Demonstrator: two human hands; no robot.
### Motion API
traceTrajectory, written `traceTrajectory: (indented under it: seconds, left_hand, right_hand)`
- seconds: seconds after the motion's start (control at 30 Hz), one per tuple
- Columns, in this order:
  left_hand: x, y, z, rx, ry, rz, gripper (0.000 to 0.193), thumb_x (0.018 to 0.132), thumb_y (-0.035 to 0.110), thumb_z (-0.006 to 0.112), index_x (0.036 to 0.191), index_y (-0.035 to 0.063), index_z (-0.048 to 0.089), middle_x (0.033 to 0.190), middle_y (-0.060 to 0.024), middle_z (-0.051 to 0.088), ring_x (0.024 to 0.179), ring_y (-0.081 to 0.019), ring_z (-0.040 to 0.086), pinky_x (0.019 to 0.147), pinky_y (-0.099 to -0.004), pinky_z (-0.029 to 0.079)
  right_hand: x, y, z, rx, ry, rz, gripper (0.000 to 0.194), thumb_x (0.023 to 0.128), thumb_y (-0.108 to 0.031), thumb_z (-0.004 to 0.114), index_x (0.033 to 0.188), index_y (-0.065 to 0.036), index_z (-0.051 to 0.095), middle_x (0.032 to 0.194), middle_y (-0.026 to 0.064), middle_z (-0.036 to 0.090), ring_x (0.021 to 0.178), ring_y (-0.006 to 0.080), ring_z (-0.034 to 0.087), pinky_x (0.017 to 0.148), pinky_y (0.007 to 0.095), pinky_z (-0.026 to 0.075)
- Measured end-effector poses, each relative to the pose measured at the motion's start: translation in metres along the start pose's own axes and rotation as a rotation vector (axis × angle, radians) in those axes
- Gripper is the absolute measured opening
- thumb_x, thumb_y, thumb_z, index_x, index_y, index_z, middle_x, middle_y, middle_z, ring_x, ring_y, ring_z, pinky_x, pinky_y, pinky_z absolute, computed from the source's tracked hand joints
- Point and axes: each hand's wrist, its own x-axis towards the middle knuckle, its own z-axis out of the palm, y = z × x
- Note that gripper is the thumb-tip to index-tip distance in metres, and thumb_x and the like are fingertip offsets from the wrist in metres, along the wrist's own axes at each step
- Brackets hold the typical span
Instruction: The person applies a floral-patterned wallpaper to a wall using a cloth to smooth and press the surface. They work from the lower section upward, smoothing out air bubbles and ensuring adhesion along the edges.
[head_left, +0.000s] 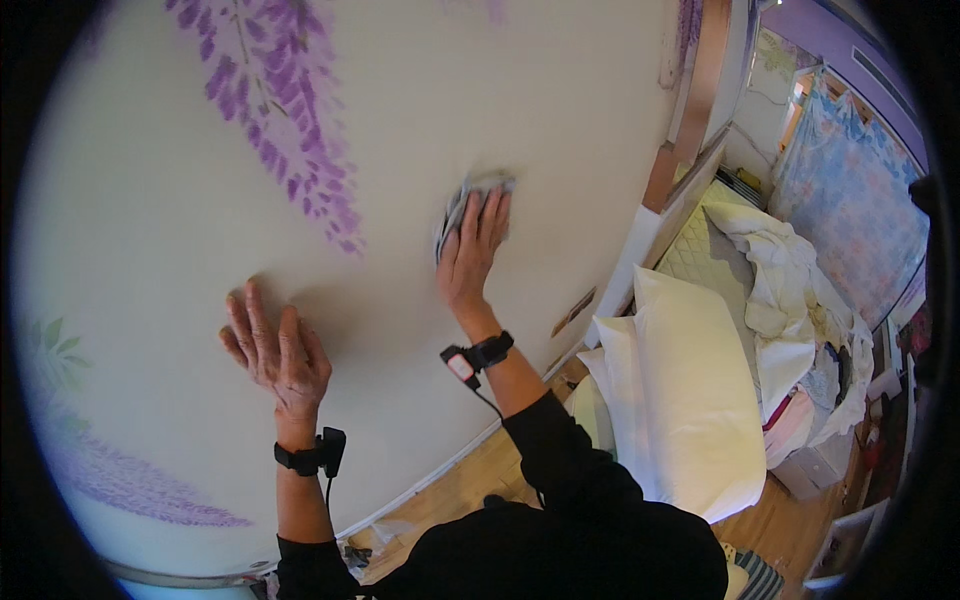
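Under the fingers of my right hand (469, 255), a grey folded cloth (451, 217) is pressed flat on a pale wall (405, 360). My left hand (277, 345) is spread at the wall to the left and lower down, with nothing in it; whether its fingertips touch the surface is hard to tell. Purple wisteria blossoms (285, 112) are painted on the wall above and between the hands. A second painted purple cluster (142, 480) with green leaves (60, 345) shows at the lower left. Each wrist wears a black strap with a small device and a cable.
To the right stands a bed with a bare mattress (694, 244), white pillows (697, 397) and a rumpled white quilt (787, 300). A blue floral curtain (847, 202) hangs beyond. A wall socket plate (574, 311) sits low on the wall. Wooden floor (465, 480) runs along its foot.
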Motion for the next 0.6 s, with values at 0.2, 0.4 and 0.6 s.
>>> traceTrajectory:
  seconds: [0.2,0.4,0.6]
  left_hand:
    - [-0.001,0.000,-0.001,0.022,-0.005,0.010,0.015,0.090,0.004,0.057,0.100,0.0054,0.068,0.147,-0.0235,0.051,0.145,-0.0432,0.036,0.123,-0.0513,0.011]
    - [-0.002,-0.001,-0.004,0.017,-0.020,0.008,0.014,0.090,0.006,0.059,0.101,0.0050,0.068,0.146,-0.0231,0.053,0.146,-0.0435,0.035,0.123,-0.0518,0.009]
    - [-0.006,-0.003,-0.006,-0.034,-0.051,-0.011,0.013,0.089,0.005,0.060,0.100,0.0056,0.067,0.146,-0.0224,0.053,0.145,-0.0422,0.038,0.122,-0.0522,0.014]
  right_hand:
    - [-0.123,0.006,-0.006,0.060,-0.106,0.235,0.059,0.105,-0.022,0.036,0.157,0.003,0.023,0.164,0.0300,0.010,0.151,0.0510,0.008,0.120,0.0608,0.011]
    - [-0.118,-0.017,-0.004,0.101,-0.028,0.292,0.058,0.106,-0.025,0.035,0.156,0.002,0.025,0.164,0.0280,0.012,0.151,0.0500,0.008,0.120,0.0599,0.009]
    - [0.026,-0.051,0.010,0.108,0.024,0.213,0.057,0.108,-0.030,0.036,0.157,-0.001,0.028,0.165,0.0246,0.015,0.153,0.0453,0.010,0.120,0.0590,0.009]
